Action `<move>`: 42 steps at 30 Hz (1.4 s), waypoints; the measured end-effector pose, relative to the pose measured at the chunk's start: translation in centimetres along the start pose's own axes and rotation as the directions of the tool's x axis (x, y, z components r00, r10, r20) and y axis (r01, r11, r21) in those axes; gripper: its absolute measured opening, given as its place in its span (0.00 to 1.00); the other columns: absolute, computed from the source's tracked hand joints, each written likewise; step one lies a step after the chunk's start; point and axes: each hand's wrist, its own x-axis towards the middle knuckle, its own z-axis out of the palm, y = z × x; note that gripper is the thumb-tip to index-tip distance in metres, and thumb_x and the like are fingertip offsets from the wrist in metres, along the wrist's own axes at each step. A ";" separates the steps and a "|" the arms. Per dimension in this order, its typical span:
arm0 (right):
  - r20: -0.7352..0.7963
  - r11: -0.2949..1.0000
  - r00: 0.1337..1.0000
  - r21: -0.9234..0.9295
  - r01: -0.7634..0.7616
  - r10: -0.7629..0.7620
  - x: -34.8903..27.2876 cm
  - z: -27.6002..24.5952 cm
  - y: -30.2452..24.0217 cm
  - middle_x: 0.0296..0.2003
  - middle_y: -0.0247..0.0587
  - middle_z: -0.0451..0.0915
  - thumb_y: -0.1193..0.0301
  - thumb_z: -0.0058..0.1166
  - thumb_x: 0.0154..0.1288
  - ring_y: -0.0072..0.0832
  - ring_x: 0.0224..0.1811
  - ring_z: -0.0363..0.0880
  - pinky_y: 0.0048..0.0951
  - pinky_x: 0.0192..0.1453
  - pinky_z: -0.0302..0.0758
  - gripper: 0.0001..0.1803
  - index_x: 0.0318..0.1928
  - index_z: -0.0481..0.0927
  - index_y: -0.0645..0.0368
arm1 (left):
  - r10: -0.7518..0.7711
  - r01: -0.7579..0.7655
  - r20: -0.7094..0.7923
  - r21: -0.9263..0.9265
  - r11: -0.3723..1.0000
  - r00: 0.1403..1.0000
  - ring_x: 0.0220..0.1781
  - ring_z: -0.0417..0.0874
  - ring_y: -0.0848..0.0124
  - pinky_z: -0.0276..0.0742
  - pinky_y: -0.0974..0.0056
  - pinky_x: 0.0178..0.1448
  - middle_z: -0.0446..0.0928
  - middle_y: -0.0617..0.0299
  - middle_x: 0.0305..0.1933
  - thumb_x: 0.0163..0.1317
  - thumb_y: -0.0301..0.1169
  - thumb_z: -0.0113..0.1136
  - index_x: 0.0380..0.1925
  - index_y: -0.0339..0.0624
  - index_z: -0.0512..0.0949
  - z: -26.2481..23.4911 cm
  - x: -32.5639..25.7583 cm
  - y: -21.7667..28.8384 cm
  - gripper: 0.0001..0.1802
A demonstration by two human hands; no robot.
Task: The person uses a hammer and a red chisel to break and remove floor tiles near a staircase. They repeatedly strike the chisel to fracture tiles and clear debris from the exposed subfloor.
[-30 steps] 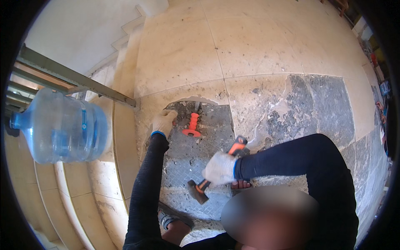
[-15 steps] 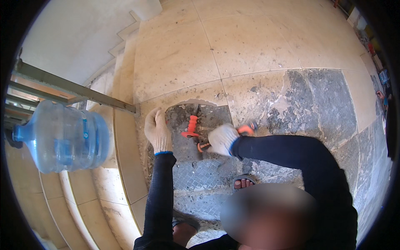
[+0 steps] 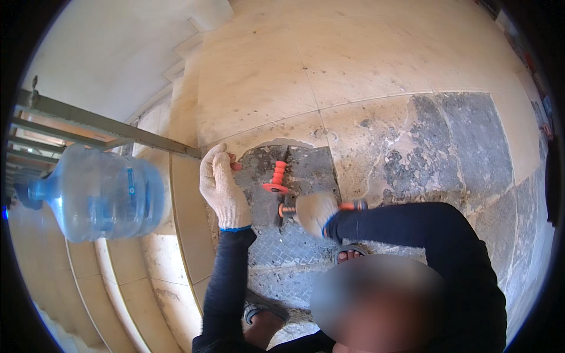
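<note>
My right hand (image 3: 316,213), in a white knit glove, is closed around a hammer (image 3: 287,210) with an orange-and-black handle; its dark head points left. Just beyond the hammer head is a chisel (image 3: 279,173) with a ribbed red grip and round guard, touched by neither hand. To its left, my left hand (image 3: 223,188), also gloved, is raised with its fingers loosely bent and partly apart. Small reddish spots show at its fingertips; whether these are bare skin or a small piece cannot be made out. Beneath lies a broken-out patch (image 3: 312,167) of dark grey floor.
Beige tiles (image 3: 253,65) border the patch, with more rough grey floor (image 3: 477,141) to the right. A large clear-blue water bottle (image 3: 112,194) lies sideways at left, by a metal rail (image 3: 106,120) and steps (image 3: 135,265). My sandalled foot (image 3: 348,254) is close to the hammer.
The hammer has shifted slightly toward me and turned closer to level. My left hand's fingers have spread a little. The whole view has shifted slightly.
</note>
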 end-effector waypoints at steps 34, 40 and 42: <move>0.255 0.982 0.949 0.064 0.176 -0.186 -2.6 1.3 -3.3 0.34 0.56 0.91 0.39 0.60 0.74 0.55 0.38 0.94 0.56 0.44 0.88 0.33 0.41 0.92 0.60 | -0.422 0.303 0.377 0.335 0.892 0.824 0.38 0.84 0.72 0.82 0.65 0.45 0.87 0.58 0.39 0.83 0.30 0.49 0.51 0.33 0.86 -19.1 -9.5 4.0 0.17; 0.039 0.977 0.982 0.101 -0.186 0.183 -2.1 0.5 -2.8 0.34 0.55 0.91 0.40 0.61 0.74 0.54 0.38 0.94 0.57 0.44 0.88 0.32 0.42 0.92 0.60 | -0.408 0.279 0.545 0.307 0.910 0.732 0.40 0.85 0.72 0.83 0.64 0.49 0.88 0.57 0.41 0.83 0.31 0.49 0.52 0.32 0.86 -17.9 -8.1 3.6 0.17; 0.197 0.979 0.973 0.140 -0.149 0.120 -3.2 1.3 -4.3 0.36 0.53 0.92 0.39 0.61 0.73 0.53 0.41 0.94 0.59 0.45 0.87 0.32 0.42 0.92 0.59 | -0.273 0.163 0.642 0.226 0.960 0.716 0.40 0.85 0.72 0.84 0.64 0.49 0.88 0.57 0.41 0.84 0.30 0.49 0.52 0.32 0.87 -17.2 -7.0 3.5 0.17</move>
